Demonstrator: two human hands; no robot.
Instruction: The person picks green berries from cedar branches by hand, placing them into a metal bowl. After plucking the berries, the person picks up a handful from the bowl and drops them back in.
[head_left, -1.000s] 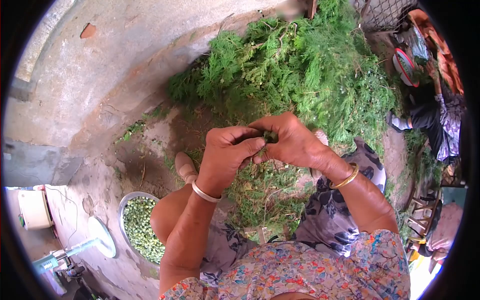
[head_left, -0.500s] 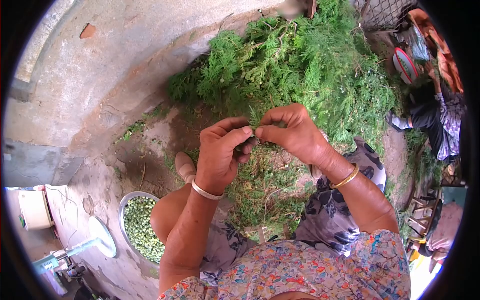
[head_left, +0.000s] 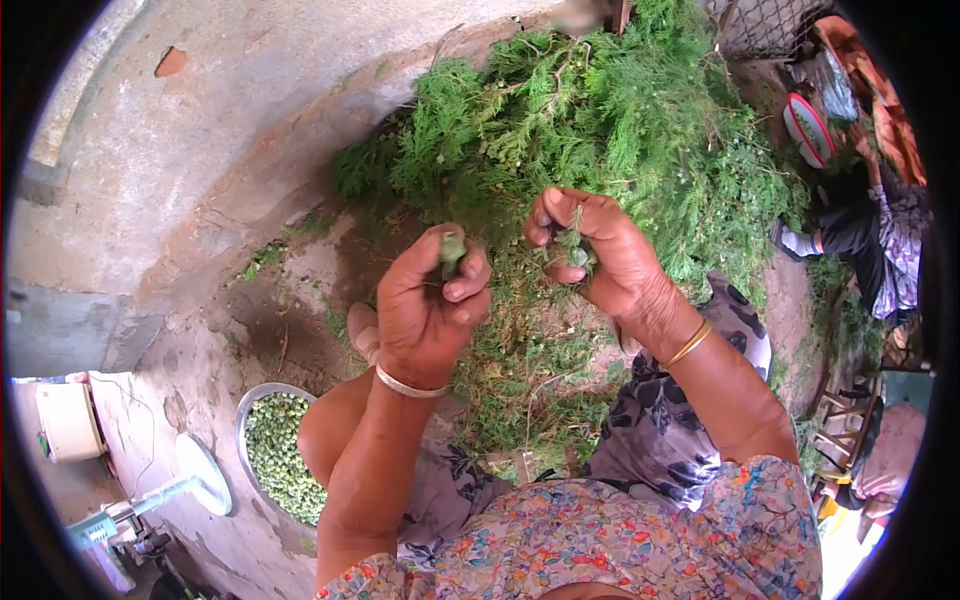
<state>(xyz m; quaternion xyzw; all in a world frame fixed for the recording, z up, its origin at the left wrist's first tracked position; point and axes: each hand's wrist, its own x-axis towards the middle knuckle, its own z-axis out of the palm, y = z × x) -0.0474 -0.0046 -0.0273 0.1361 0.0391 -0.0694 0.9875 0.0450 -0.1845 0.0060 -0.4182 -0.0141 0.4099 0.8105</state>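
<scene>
- Sprig [head_left: 573, 240]: green
- Branches [head_left: 650, 130]: bright green
- Basin [head_left: 240, 435]: silver-grey
- Pieces in it [head_left: 278, 440]: pale green
- Left bangle [head_left: 410, 388]: silvery
- Right bangle [head_left: 690, 346]: gold
- Shirt [head_left: 620, 530]: red, orange, blue floral on pale grey
- Trousers [head_left: 650, 430]: lilac-grey, black leaf print
- Bowl [head_left: 822, 127]: white, red-rimmed
- Wall [head_left: 270, 90]: whitish grey, tan patches

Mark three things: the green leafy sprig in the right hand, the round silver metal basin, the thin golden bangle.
Green leafy sprig [head_left: 573, 240]: head view, middle of its leaves.
Round silver metal basin [head_left: 241, 430]: head view, left rim.
Thin golden bangle [head_left: 692, 347]: head view, band's middle.
</scene>
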